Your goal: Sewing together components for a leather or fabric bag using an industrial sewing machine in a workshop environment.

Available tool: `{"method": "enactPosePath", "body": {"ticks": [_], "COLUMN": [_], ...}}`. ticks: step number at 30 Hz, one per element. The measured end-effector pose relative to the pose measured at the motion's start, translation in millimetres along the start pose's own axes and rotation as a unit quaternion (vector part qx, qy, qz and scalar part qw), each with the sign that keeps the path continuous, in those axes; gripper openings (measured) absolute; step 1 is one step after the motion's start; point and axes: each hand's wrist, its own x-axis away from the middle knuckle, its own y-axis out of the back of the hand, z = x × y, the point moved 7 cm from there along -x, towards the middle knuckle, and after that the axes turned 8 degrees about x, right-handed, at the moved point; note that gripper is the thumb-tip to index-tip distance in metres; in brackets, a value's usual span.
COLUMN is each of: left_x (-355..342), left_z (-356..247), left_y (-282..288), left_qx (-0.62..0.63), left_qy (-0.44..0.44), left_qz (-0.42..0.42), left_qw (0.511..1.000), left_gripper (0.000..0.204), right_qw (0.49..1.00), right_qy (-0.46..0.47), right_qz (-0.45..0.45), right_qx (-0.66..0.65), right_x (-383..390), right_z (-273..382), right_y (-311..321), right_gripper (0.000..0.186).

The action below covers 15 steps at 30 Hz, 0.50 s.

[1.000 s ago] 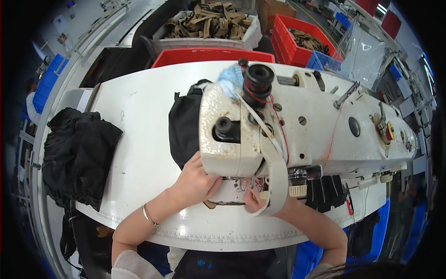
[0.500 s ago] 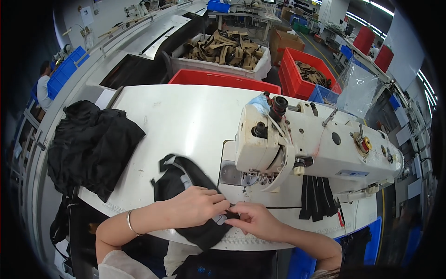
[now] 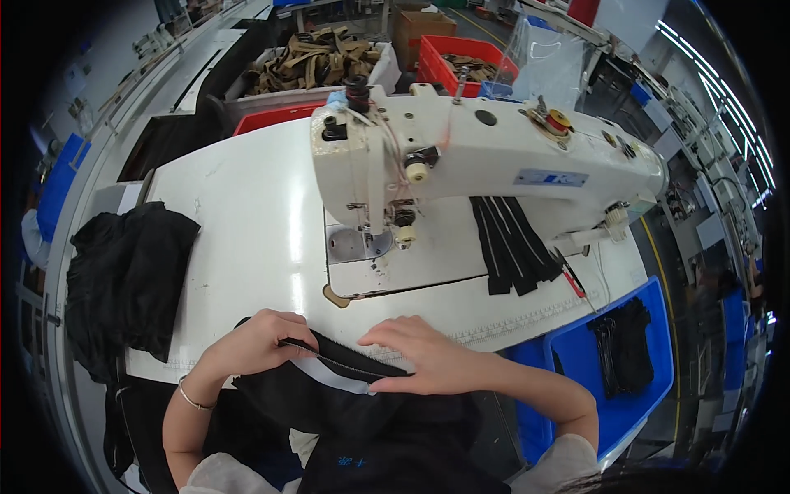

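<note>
Filling most of the view, the big white table (image 3: pixel 247 222) carries a white sewing machine (image 3: pixel 485 156), with a pile of black cloth (image 3: pixel 123 280) on its left side. Black strips (image 3: pixel 510 243) lie under the machine's arm. At the near edge, a black garment (image 3: pixel 362 403) with a zipper (image 3: pixel 337 360) hangs over the table onto the person's lap. The left hand (image 3: pixel 259 342) pinches the zipper's end with fingers closed on it. The right hand (image 3: pixel 424 354) lies flat, fingers spread, pressing the zipper down.
</note>
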Motion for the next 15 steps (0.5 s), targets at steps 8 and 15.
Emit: {"method": "enactPosePath", "body": {"ticks": [8,15], "left_x": [36,-10], "left_z": [-22,-76], "left_y": [-10,-73], "left_qx": [-0.112,-0.054], "left_qy": [-0.092,-0.044], "left_qz": [-0.001,0.026], "left_qw": [0.989,0.997], "left_gripper": [0.014,0.011], "right_qw": [0.996,0.97], "right_qy": [0.021,-0.161], "right_qz": [0.085,-0.176], "right_qx": [0.014,-0.04], "right_x": [74,228], "right_z": [14,31], "right_y": [17,70], "right_gripper": [0.025,0.021]}}
